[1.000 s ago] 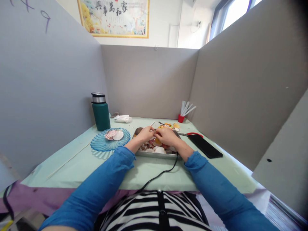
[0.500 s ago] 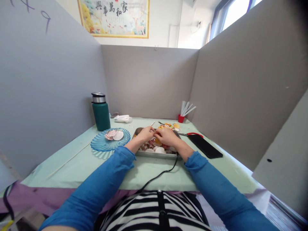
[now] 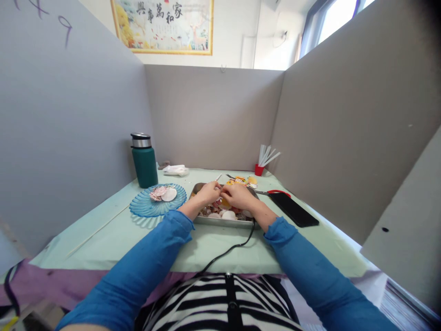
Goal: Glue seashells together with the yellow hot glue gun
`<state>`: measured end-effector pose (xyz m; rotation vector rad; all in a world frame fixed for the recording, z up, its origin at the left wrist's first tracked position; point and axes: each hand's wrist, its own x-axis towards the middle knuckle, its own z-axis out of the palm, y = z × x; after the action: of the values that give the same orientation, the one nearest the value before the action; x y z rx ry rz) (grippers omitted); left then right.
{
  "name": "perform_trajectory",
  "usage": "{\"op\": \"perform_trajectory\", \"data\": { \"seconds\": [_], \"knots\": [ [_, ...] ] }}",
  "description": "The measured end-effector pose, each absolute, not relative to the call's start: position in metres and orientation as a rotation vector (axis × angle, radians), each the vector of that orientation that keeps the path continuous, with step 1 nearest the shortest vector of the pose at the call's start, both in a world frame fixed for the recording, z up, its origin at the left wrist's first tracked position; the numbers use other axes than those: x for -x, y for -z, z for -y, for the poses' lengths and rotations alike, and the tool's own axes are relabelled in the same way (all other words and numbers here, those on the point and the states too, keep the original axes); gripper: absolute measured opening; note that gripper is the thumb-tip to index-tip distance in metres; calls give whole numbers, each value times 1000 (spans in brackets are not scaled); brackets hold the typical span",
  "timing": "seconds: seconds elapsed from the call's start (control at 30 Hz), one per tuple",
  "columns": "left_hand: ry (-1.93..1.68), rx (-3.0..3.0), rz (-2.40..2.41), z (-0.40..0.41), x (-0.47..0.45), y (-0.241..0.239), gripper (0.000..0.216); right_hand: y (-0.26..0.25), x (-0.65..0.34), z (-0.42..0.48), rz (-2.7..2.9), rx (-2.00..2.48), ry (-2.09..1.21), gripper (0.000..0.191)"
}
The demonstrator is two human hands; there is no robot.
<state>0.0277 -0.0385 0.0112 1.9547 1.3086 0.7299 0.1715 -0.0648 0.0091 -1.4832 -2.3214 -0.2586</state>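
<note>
A shallow metal tray [image 3: 220, 222] lies before me, filled with seashells [image 3: 228, 215] in white, pink and brown. Over its far half, my left hand [image 3: 208, 193] and my right hand [image 3: 237, 195] meet, fingertips close together. Both are closed in a pinch, and whatever sits between the fingers is too small and covered to name. To the left, a blue scalloped glass plate [image 3: 138, 208] bears a few shells [image 3: 168, 195], some pinkish and ribbed, one white and round. Behind the tray lies a pile of small yellow, orange and white pieces [image 3: 241, 181].
A green bottle [image 3: 144, 165] stands at the back left, near a white packet [image 3: 176, 170]. White sticks rise from a red cup [image 3: 259, 170] at the back right. Red-handled scissors [image 3: 280, 192] and a black phone [image 3: 292, 209] lie right. A black cable [image 3: 229, 250] crosses the front edge.
Almost nothing differs. My hands stay together over the tray, with only a slight shift of the fingers.
</note>
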Motion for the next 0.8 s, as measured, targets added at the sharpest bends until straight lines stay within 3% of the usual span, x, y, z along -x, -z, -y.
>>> {"op": "perform_trajectory", "data": {
  "seconds": [0.8],
  "knots": [
    [-717,-2069,-1367,42,-26,-13,16,-12,-170,67,2379,1535,260,25]
  ]
}}
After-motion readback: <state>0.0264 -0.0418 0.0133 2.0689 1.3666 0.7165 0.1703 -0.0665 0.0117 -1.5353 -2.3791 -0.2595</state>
